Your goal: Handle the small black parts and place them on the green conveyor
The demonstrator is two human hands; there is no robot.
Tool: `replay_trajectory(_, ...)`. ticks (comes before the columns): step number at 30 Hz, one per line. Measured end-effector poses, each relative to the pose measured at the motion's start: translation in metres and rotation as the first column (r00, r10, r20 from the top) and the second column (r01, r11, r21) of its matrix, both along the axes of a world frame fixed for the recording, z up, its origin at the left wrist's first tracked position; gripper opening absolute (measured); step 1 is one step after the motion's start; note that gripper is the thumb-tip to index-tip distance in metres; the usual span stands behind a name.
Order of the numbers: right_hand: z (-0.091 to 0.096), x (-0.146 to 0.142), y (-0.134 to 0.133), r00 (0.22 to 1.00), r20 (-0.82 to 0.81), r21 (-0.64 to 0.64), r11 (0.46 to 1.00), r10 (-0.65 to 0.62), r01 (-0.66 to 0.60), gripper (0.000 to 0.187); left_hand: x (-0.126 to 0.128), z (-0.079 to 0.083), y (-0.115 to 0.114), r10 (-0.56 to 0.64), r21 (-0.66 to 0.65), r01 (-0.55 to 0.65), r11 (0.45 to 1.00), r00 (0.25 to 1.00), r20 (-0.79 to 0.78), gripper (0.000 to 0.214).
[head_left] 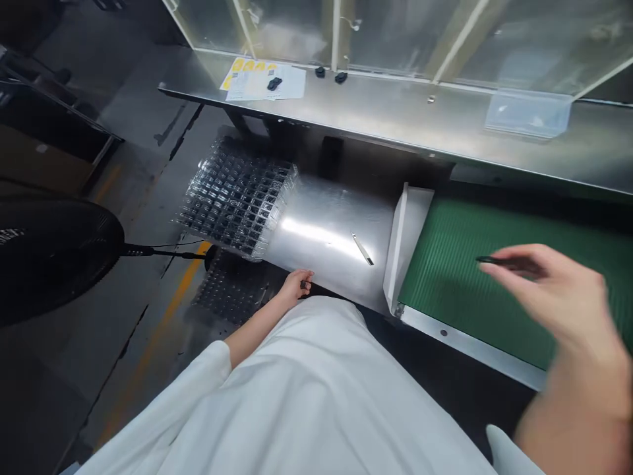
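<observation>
The steel table (326,231) gleams brushed and glossy beside clear, shiny plastic trays (232,198), a matt green ribbed belt (484,277), and a smooth white cloth coat (306,396).

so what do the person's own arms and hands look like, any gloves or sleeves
No gloves: both the left hand and the right hand are bare, with no rings or watch showing. The left arm wears a loose white sleeve ending partway down the forearm. A white cuff edge shows by the right arm.
</observation>
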State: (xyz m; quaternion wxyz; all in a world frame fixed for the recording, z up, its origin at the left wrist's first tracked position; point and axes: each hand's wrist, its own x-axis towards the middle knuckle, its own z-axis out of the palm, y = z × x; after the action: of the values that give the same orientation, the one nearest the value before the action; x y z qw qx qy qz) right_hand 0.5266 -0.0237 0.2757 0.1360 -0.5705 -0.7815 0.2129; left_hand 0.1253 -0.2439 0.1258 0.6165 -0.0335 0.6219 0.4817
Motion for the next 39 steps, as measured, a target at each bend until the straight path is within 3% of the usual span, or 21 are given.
replay_trajectory(2,-0.022,-0.094,-0.015,0.971,-0.204,-0.155,0.975,0.124,-0.157,0.032,-0.029,-0.005,-0.019,0.051,0.017,-0.052,0.999,0.998,0.025,0.015)
replay_trajectory(3,-0.039,-0.142,-0.02,0.94,-0.28,-0.251,0.93,0.195,-0.268,0.035,-0.044,-0.007,-0.03,0.087,0.027,-0.088,0.996,0.996,0.037,0.013)
replay_trajectory(6,-0.1,-0.262,-0.033,0.895,-0.276,-0.357,0.827,0.351,-0.435,0.033,-0.086,-0.015,-0.069,0.24,0.044,-0.243,0.969,0.969,0.063,0.019)
replay_trajectory(8,-0.138,-0.311,-0.04,0.863,-0.25,-0.4,0.765,0.438,-0.505,0.027,-0.106,-0.019,-0.1,0.364,0.037,-0.367,0.929,0.929,0.07,0.025)
replay_trajectory(10,-0.168,-0.339,-0.043,0.832,-0.221,-0.435,0.712,0.509,-0.551,0.023,-0.117,-0.022,-0.131,0.49,0.021,-0.493,0.87,0.869,0.068,0.029)
replay_trajectory(12,-0.19,-0.355,-0.041,0.802,-0.19,-0.454,0.674,0.566,-0.583,0.022,-0.117,-0.024,-0.16,0.611,0.001,-0.612,0.79,0.789,0.059,0.03)
replay_trajectory(15,-0.216,-0.367,-0.031,0.757,-0.142,-0.444,0.642,0.638,-0.625,0.023,-0.096,-0.027,-0.194,0.769,-0.029,-0.768,0.639,0.638,0.039,0.031)
replay_trajectory(21,-0.25,-0.375,-0.005,0.667,-0.056,-0.346,0.612,0.743,-0.711,0.031,0.002,-0.03,-0.222,0.957,-0.092,-0.953,0.288,0.289,-0.008,0.028)
replay_trajectory(25,-0.251,-0.376,0.008,0.622,0.011,-0.27,0.601,0.783,-0.752,0.038,0.058,-0.029,-0.227,0.995,-0.125,-0.988,0.09,0.094,-0.029,0.029)
replay_trajectory(30,-0.235,-0.386,0.013,0.535,0.051,-0.196,0.534,0.843,-0.823,0.042,0.084,-0.028,-0.241,0.989,-0.046,-0.99,-0.136,-0.133,-0.059,0.028)
replay_trajectory(34,-0.225,-0.408,-0.009,0.376,-0.007,-0.196,0.368,0.926,-0.909,0.044,0.101,-0.029,-0.248,0.973,-0.044,-0.974,-0.224,-0.222,-0.058,0.027)
replay_trajectory(39,-0.218,-0.454,-0.086,0.039,-0.106,-0.259,0.01,0.994,-0.966,0.041,0.119,-0.038,-0.267,0.943,-0.105,-0.937,-0.334,-0.33,-0.055,0.02)
